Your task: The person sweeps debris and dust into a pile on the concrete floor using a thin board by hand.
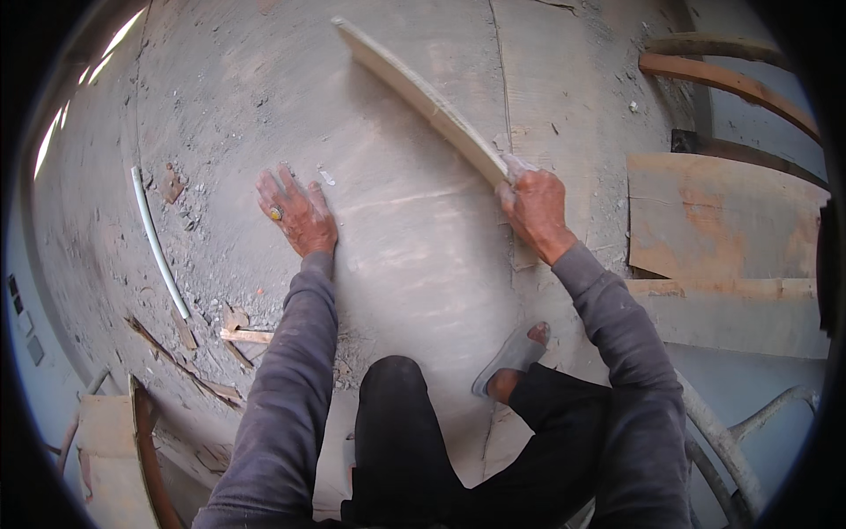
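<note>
My right hand (535,205) grips the near end of a long, thin, pale board strip (423,106), fingers closed around it. The strip is tilted on edge and reaches away to the upper left, over dusty plywood sheets (410,264). Its shadow falls along its left side, and I cannot tell whether the far end touches the sheets. My left hand (297,211) is planted palm down on the plywood with its fingers spread, holding nothing. A ring with a yellow stone sits on one of its fingers. A small white scrap (327,177) lies just beyond that thumb.
Left of my hand lie a white plastic tube (158,244), rubble (188,215) and splintered wood strips (178,360). More plywood pieces (724,215) and wooden beams (733,82) are at the right. Metal tubing (727,436) stands at lower right. My sandalled foot (512,360) rests nearby.
</note>
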### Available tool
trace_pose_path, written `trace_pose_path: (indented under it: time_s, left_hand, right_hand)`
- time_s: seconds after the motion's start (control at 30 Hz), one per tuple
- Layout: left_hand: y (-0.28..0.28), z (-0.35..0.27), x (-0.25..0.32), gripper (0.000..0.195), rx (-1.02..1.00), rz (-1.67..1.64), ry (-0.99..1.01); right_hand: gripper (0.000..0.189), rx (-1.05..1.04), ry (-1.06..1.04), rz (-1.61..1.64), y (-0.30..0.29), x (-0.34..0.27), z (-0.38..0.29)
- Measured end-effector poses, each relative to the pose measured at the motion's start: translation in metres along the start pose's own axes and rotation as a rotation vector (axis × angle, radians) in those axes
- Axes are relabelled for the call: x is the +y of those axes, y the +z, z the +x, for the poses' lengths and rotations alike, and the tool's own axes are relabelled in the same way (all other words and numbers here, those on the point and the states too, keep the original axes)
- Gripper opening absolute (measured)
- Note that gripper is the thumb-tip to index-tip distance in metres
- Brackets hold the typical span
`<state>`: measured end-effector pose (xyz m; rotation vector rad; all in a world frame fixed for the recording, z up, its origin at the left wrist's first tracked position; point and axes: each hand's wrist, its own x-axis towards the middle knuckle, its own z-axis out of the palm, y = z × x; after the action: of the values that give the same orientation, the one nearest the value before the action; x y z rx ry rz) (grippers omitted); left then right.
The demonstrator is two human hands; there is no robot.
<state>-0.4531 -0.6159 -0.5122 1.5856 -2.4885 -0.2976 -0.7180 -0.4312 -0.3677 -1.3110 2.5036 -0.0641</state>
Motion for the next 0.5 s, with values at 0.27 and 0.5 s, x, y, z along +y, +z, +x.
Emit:
trace_pose_path:
  time_s: [0.27,0.5]
  left_hand:
    - [-0.003,0.000,0.005,0.062,-0.012,-0.035,-0.017]
    - [-0.001,0.001,0.005,0.064,-0.017,-0.033,-0.019]
  right_hand:
    - [0.027,0.045,0.135,0.090,-0.024,-0.002,0.029]
    - [0.029,0.131,0.133,-0.074,-0.003,-0.003,0.031]
